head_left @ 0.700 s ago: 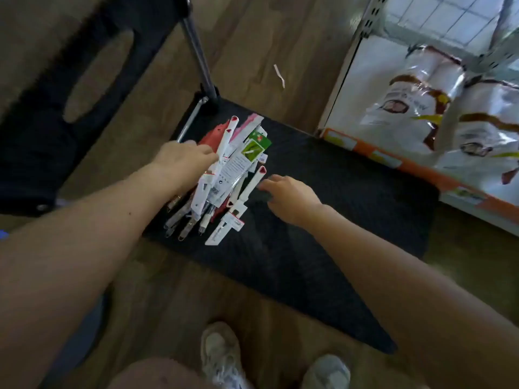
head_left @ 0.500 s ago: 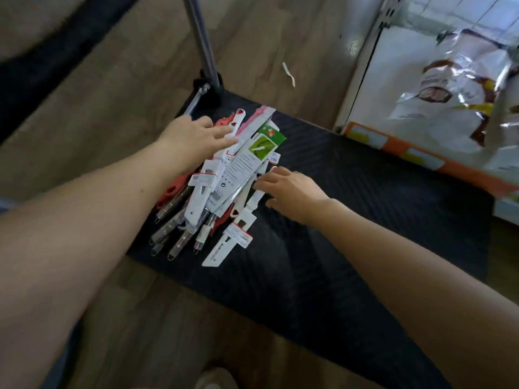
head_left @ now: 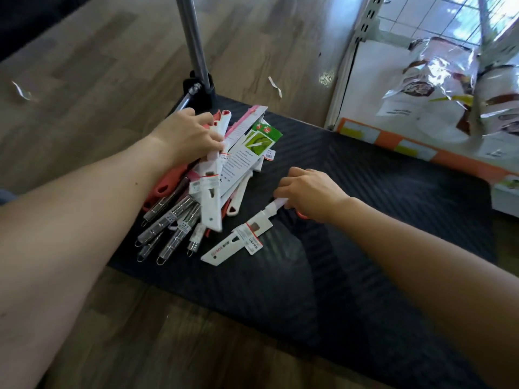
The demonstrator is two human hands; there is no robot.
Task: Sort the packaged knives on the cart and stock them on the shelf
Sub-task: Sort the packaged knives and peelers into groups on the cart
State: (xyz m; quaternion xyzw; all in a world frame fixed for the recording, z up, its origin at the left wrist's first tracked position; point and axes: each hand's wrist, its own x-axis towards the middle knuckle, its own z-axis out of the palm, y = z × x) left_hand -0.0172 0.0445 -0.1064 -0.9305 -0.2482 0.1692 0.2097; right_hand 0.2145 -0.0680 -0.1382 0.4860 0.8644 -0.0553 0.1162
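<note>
Cart point(head_left: 379, 197): its black ribbed deck filled the middle of the view, beside the shelf point(head_left: 362, 66).
Shelf: stood at the cart's far right edge, with shiny bags point(head_left: 438, 88) on it.
Pile point(head_left: 224, 175): packaged knives lay heaped at the deck's left end, with card sleeves on top and steel handles sticking out toward the person.
Left hand point(head_left: 185, 136): its fingers were curled over the pile's top sleeves, grasping them. The thumb was hidden, so the grip was probably light.
Right hand point(head_left: 311, 192): pinched the handle of the white knife point(head_left: 241, 240), which lay on the deck just beside the pile.
Handling: the knives looked light and stiff with slick sleeves, so they are best held by the handle, away from the blade.
</note>
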